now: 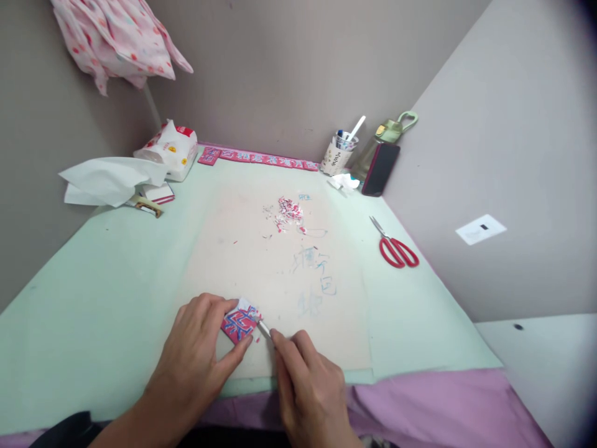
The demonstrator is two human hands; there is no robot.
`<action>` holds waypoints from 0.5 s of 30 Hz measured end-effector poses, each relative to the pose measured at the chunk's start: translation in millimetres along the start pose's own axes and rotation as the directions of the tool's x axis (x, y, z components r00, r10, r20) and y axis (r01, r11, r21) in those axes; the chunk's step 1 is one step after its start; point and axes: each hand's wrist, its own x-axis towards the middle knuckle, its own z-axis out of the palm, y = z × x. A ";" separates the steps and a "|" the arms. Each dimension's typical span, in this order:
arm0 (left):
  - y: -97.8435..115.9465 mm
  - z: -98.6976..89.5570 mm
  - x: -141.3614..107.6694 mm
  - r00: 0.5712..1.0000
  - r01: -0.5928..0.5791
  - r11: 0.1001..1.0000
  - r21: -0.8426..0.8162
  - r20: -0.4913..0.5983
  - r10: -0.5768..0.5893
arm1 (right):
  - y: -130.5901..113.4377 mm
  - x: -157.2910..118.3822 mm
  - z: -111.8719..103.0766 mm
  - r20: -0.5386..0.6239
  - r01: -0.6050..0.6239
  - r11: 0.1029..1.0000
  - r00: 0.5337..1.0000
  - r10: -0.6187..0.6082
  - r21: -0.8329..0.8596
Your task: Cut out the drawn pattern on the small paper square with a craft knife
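A small square tile (pixel 239 325), pink with a blue-outlined character and a whitish part at its upper edge, lies on the pale sheet at the front of the table. My left hand (pixel 199 348) grips it by its sides between thumb and fingers. In my right hand (pixel 308 379) is a slim carving knife (pixel 264 328), held like a pen, its tip at the tile's right edge. Small pink and white crumbs lie beside that edge. The knife's handle is mostly hidden by my fingers.
Shavings (pixel 289 213) are heaped mid-sheet. Red-handled scissors (pixel 396 249) lie right, below a phone (pixel 381 169), green bottle (pixel 370 152) and pen cup (pixel 337 157). Carved pink tiles (pixel 265 159) line the back edge. Tissues (pixel 170 152) and a cutter (pixel 147 205) are at left.
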 end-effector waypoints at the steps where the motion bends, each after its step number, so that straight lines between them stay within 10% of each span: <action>1: -0.3 0.2 0.0 1.000 -0.004 1.000 0.005 0.000 0.004 | -0.6 0.8 0.2 -0.013 0.001 1.000 1.000 -0.001 -0.003; 15: -0.8 -0.4 0.4 1.000 -0.020 1.000 -0.012 -0.003 0.020 | 0.3 -1.0 0.9 -0.014 0.003 1.000 1.000 -0.003 -0.011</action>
